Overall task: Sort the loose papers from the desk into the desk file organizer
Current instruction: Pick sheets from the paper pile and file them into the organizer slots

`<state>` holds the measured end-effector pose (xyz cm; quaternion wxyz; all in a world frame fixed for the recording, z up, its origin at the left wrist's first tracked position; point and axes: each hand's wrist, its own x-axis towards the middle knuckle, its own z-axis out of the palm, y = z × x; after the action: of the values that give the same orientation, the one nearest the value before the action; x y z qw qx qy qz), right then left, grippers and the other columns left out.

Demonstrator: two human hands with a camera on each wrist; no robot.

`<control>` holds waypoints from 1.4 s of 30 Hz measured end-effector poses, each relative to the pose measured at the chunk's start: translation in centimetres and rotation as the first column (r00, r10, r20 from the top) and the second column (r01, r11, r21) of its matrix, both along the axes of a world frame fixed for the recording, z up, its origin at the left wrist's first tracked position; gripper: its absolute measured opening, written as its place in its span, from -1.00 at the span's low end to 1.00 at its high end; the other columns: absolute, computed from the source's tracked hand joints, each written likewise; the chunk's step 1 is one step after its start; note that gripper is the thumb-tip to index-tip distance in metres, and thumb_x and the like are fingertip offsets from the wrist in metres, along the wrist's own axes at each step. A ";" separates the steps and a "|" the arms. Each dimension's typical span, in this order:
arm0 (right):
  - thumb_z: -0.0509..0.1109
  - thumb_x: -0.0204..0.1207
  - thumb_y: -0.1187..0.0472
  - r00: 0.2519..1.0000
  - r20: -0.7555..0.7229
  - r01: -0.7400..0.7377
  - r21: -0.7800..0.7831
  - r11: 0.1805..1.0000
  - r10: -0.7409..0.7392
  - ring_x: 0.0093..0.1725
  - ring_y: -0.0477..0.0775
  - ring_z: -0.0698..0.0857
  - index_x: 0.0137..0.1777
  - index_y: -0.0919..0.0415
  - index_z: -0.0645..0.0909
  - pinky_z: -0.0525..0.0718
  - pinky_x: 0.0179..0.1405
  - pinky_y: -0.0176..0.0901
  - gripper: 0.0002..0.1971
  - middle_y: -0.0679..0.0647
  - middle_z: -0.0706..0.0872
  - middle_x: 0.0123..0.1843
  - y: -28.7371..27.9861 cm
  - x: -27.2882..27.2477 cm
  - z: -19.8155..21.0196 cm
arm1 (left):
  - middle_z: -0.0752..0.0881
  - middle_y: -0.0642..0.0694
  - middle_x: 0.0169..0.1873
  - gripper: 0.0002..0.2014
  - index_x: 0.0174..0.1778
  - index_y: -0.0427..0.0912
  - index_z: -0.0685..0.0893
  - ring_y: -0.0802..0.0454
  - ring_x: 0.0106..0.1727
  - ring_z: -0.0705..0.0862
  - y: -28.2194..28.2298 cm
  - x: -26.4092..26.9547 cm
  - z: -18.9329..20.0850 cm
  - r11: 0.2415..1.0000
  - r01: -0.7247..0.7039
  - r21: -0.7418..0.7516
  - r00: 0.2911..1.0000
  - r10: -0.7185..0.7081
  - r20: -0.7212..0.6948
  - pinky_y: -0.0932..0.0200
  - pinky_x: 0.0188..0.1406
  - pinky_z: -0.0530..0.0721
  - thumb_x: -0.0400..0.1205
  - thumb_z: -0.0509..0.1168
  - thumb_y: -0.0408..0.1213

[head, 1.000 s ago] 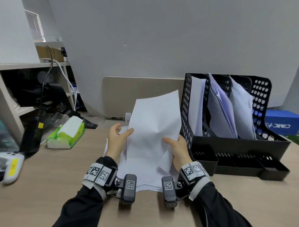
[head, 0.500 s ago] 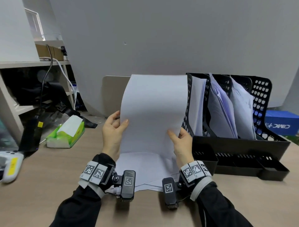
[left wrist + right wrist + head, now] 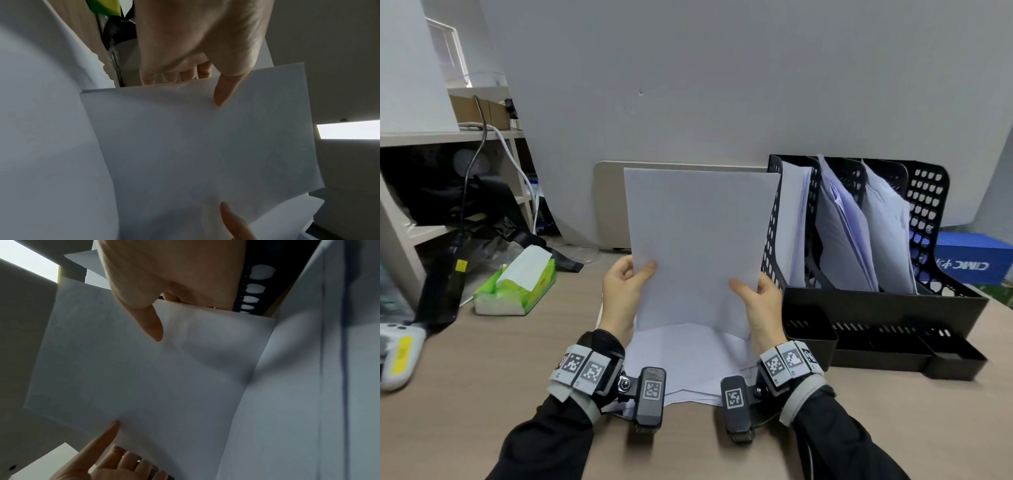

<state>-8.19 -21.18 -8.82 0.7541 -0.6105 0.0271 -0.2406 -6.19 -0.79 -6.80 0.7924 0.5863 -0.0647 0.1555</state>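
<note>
Sheet held upright between both hands

Left hand pinches the sheet at its 8 o'clock edge, right hand at 4 o'clock; file organizer just beside, at 3 o'clock.

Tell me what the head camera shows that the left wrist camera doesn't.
Only the head view shows the black file organizer with papers in its slots, the tissue pack and the loose papers on the desk. Only the left wrist view shows a lit ceiling panel. Both show the left hand and right hand pinching the upright sheet.
</note>
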 end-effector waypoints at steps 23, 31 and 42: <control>0.40 0.61 0.35 0.962 0.238 0.190 -0.246 0.950 -0.131 -0.38 -0.12 0.53 -0.23 0.51 0.60 0.49 -0.36 -0.19 -0.77 0.13 0.64 -0.33 -3.8 -0.5 10.4 | 0.83 -0.09 0.12 -0.67 0.33 -0.25 0.66 0.04 0.10 0.77 -6.2 3.5 4.4 0.997 -0.047 -0.060 0.998 0.045 -0.031 -0.03 0.26 0.66 0.63 0.38 -0.40; 0.34 0.64 0.40 0.779 0.461 0.464 0.032 0.885 -0.425 -0.40 -0.26 0.53 -0.21 0.23 0.67 0.54 -0.33 -0.35 -0.79 -0.26 0.62 -0.42 -8.0 -3.0 14.2 | 0.62 -0.02 0.40 -0.34 0.70 -0.10 0.26 0.09 0.40 0.60 -14.4 2.5 7.6 0.983 0.095 0.154 0.992 -0.107 0.068 0.18 0.30 0.56 0.69 0.34 -0.35; 0.30 0.67 0.31 0.507 0.512 0.667 0.276 0.692 -0.694 -0.18 -0.12 0.63 0.04 0.52 0.69 0.62 -0.10 -0.28 -0.77 0.19 0.78 -0.11 -8.8 -4.2 15.2 | 0.26 0.03 0.69 0.13 0.72 0.25 0.04 0.07 0.71 0.22 -22.5 1.0 5.5 0.786 0.170 0.594 0.930 -0.327 0.166 -0.19 0.61 0.39 0.33 0.63 0.05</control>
<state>-12.35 -30.03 6.39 0.5815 -0.4296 0.0384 -0.6898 -5.23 -23.26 -1.30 0.5784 0.7565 -0.2891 0.0978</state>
